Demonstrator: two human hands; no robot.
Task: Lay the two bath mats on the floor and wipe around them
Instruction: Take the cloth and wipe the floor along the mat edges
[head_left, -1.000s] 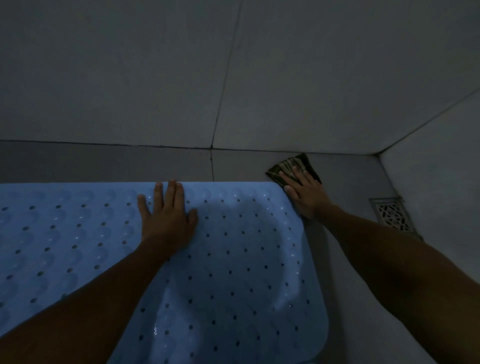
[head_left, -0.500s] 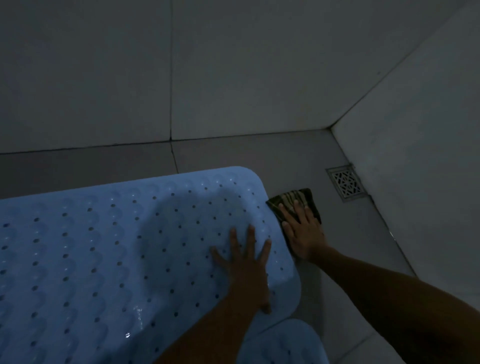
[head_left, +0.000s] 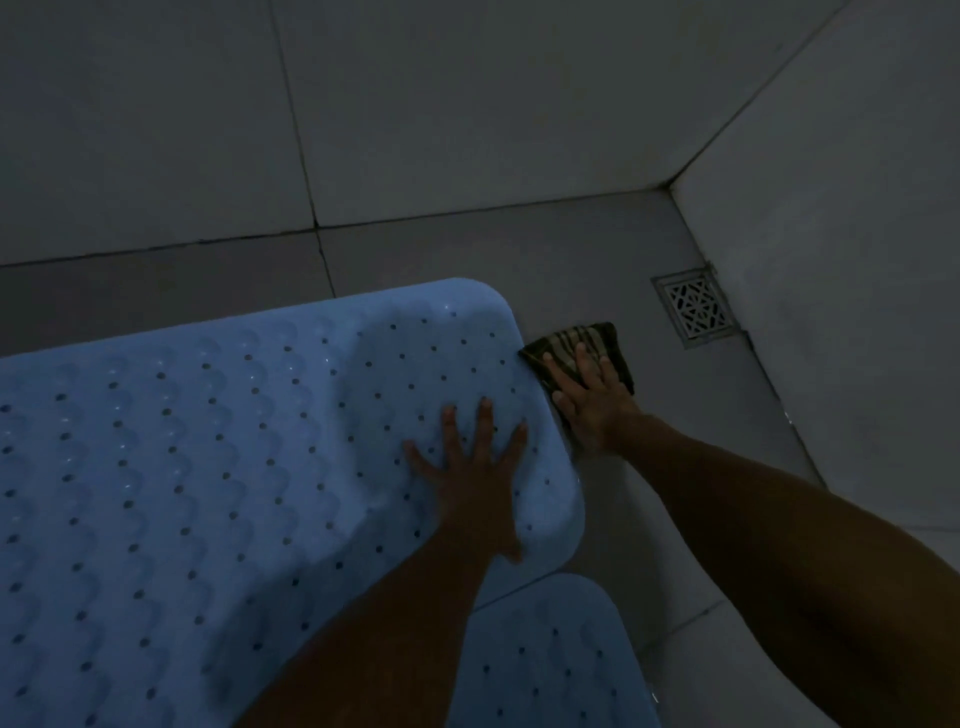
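My L hand (head_left: 470, 478), fingers spread, flat on mat (head_left: 208, 467) near its far-right corner; R hand (head_left: 589, 402), open, presses cloth (head_left: 582, 340) to floor (head_left: 675, 441) beside mat edge.

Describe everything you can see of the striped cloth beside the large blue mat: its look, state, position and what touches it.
The dark cloth with pale stripes looks like soft woven fabric, folded or bunched into a small pad. It lies flat on the grey tiled floor, right against the rounded short edge of the large light-blue perforated rubber bath mat, with the square metal floor drain a little beyond it. The right hand presses on it palm down, fingers spread, covering its near part. Dim light hides finer detail.
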